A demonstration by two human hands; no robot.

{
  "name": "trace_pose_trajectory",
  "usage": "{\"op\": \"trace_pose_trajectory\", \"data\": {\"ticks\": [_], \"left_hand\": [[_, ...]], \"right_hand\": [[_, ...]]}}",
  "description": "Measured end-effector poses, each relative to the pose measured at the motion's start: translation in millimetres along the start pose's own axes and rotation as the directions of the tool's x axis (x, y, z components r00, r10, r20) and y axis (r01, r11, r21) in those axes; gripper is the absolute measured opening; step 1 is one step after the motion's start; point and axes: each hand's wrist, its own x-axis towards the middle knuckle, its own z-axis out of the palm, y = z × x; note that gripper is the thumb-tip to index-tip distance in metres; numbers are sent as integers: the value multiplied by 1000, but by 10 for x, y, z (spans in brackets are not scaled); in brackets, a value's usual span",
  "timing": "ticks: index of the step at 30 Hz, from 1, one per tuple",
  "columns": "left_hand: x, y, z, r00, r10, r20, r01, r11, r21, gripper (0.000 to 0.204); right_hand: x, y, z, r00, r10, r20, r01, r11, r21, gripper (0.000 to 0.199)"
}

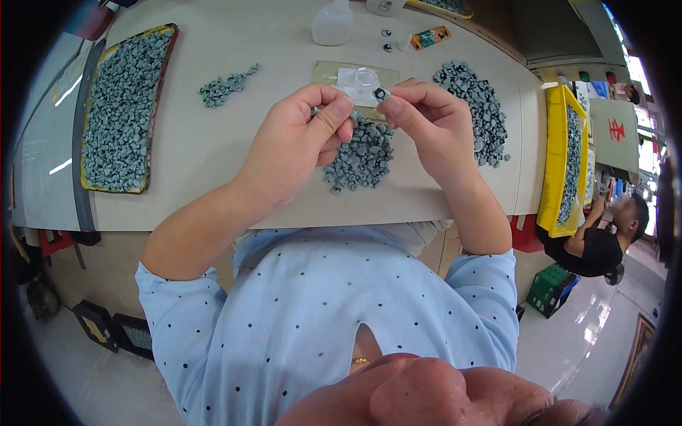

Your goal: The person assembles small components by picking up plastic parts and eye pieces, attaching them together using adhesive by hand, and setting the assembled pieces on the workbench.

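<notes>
My right hand pinches a small grey-green piece with a black ring between thumb and fingertips. Opposite it, my left hand is closed, thumb against the bent fingers. Bits of grey-green show at its fingers, but exactly what it grips is hidden. Below and between both hands lies a pile of small grey-green pieces. Just beyond the fingertips, a clear round dish rests on a white sheet over a yellowish mat.
A shallow tray full of grey-green pieces stands at left, near a small heap. Another pile lies right. At the back are a translucent bottle and an orange-green packet. Beyond a yellow bin, a person sits.
</notes>
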Motion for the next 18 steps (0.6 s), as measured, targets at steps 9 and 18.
{"op": "trace_pose_trajectory", "data": {"ticks": [9, 18], "left_hand": [[-23, 15, 56, 993, -117, -17, 117, 993, 2, 24], [-16, 9, 39, 986, -166, 6, 165, 981, -100, 27]], "right_hand": [[-15, 67, 84, 816, -546, 189, 534, 589, -607, 16], [27, 87, 83, 542, -722, 429, 732, 157, -663, 32]]}}
